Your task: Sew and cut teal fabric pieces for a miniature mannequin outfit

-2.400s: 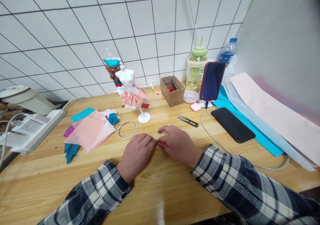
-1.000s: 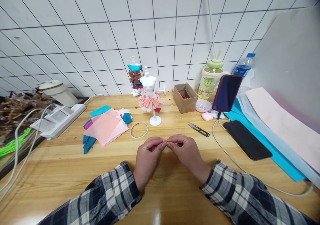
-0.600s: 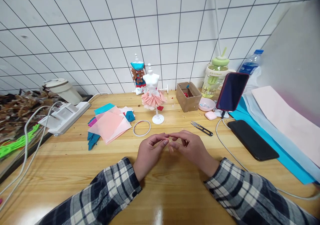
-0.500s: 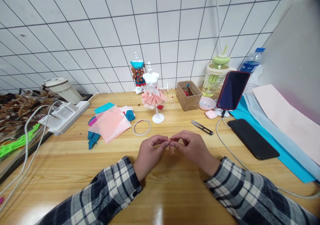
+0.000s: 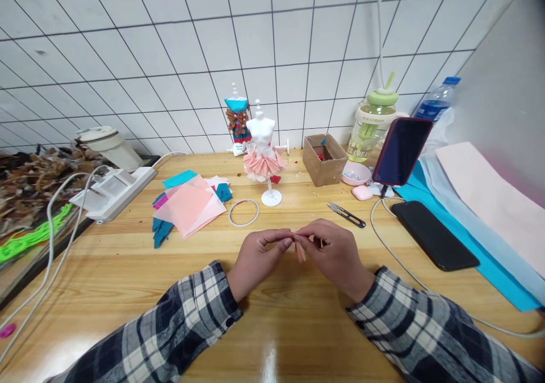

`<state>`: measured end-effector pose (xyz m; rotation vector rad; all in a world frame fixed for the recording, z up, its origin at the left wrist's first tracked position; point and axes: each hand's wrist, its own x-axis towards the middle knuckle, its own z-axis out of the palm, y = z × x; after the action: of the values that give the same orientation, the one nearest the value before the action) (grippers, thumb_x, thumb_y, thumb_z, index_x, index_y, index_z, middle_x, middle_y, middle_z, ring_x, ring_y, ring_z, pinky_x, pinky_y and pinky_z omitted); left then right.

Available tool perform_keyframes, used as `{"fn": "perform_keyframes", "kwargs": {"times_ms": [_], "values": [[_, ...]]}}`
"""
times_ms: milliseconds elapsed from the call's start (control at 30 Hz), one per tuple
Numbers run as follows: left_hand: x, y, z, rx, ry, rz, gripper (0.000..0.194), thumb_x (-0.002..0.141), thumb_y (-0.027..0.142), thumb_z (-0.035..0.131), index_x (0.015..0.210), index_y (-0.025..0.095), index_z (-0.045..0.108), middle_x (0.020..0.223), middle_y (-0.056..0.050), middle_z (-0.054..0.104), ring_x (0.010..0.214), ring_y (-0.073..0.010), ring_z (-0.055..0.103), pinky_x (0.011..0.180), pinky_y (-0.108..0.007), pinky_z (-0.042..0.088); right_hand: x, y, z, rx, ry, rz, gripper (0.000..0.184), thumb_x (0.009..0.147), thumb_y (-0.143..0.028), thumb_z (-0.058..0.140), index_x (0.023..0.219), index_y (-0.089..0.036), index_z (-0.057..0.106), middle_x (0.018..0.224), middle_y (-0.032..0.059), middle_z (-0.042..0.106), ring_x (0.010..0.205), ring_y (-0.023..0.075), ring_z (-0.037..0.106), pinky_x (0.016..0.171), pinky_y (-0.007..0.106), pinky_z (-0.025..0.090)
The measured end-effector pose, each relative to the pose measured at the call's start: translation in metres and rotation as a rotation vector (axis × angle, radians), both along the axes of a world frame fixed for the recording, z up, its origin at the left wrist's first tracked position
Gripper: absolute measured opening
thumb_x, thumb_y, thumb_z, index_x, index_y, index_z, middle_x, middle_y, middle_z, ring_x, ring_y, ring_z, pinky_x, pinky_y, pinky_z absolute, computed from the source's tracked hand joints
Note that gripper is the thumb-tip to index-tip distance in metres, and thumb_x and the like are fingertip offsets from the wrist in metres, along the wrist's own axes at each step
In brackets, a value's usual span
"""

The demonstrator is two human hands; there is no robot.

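Low over the wooden table, my left hand [image 5: 263, 256] and my right hand [image 5: 331, 253] meet fingertip to fingertip. Both are closed in a pinch on a small peach piece of fabric [image 5: 300, 252], whose gathered end hangs down between them. The fingers cover the rest of it. Behind the hands stands a white mini dress form [image 5: 260, 129] on a round base, wearing a ruffled peach skirt [image 5: 264, 164]. A pale ring [image 5: 243, 213] lies beyond my left hand, and black thread snips [image 5: 347, 215] lie beyond my right.
Left of the ring is a pile of coloured fabric pieces [image 5: 187, 204]. A second dressed form [image 5: 237, 119], a cardboard box [image 5: 324, 167] and a pink dish [image 5: 356, 174] stand at the back. To the right are a propped phone [image 5: 402, 150], a black phone [image 5: 434, 236] and a cable. A power strip [image 5: 119, 196] lies left.
The view has shifted slightly. Both hands keep their pinch, and more of the peach piece's lower end shows below the fingers, a little further right.
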<state>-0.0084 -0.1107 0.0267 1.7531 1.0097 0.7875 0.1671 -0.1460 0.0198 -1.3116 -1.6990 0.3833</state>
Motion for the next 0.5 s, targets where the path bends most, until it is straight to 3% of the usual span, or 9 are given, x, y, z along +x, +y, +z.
{"fn": "perform_keyframes", "kwargs": {"times_ms": [67, 167, 333, 500], "values": [[0.001, -0.002, 0.003, -0.057, -0.031, -0.014, 0.024, 0.081, 0.032, 0.065, 0.101, 0.02, 0.073, 0.105, -0.004, 0.074, 0.1, -0.021, 0.067, 0.092, -0.031, 0.049, -0.001, 0.001, 0.001, 0.024, 0.031, -0.042, 0.008, 0.082, -0.025, 0.064, 0.079, -0.022, 0.07, 0.071, -0.0009, 0.066, 0.056, 0.0094, 0.052, 0.054, 0.023, 0.04], [0.003, -0.002, 0.003, -0.064, -0.03, 0.082, 0.034, 0.074, 0.036, 0.072, 0.105, 0.02, 0.071, 0.11, -0.006, 0.071, 0.107, -0.0248, 0.063, 0.098, -0.038, 0.046, -0.002, 0.002, 0.002, 0.02, 0.082, -0.096, 0.008, 0.08, -0.023, 0.065, 0.074, -0.021, 0.069, 0.068, -0.0017, 0.064, 0.051, 0.0086, 0.045, 0.051, 0.023, 0.037], [0.003, 0.0, -0.001, 0.116, -0.012, 0.126, 0.02, 0.076, 0.036, 0.071, 0.091, 0.023, 0.075, 0.119, -0.006, 0.067, 0.125, -0.0264, 0.05, 0.108, -0.045, 0.036, -0.01, 0.0, 0.001, 0.011, 0.183, -0.077, 0.007, 0.08, -0.024, 0.066, 0.075, -0.021, 0.068, 0.065, -0.0023, 0.061, 0.052, 0.0089, 0.043, 0.05, 0.023, 0.035], [0.0, 0.001, -0.002, 0.316, 0.007, 0.124, 0.009, 0.079, 0.028, 0.069, 0.083, 0.023, 0.075, 0.113, -0.006, 0.069, 0.125, -0.0256, 0.049, 0.108, -0.046, 0.035, -0.019, -0.005, 0.002, 0.0, 0.284, -0.048, 0.007, 0.081, -0.023, 0.065, 0.074, -0.021, 0.068, 0.065, -0.0023, 0.061, 0.052, 0.0086, 0.042, 0.05, 0.023, 0.036]]}}
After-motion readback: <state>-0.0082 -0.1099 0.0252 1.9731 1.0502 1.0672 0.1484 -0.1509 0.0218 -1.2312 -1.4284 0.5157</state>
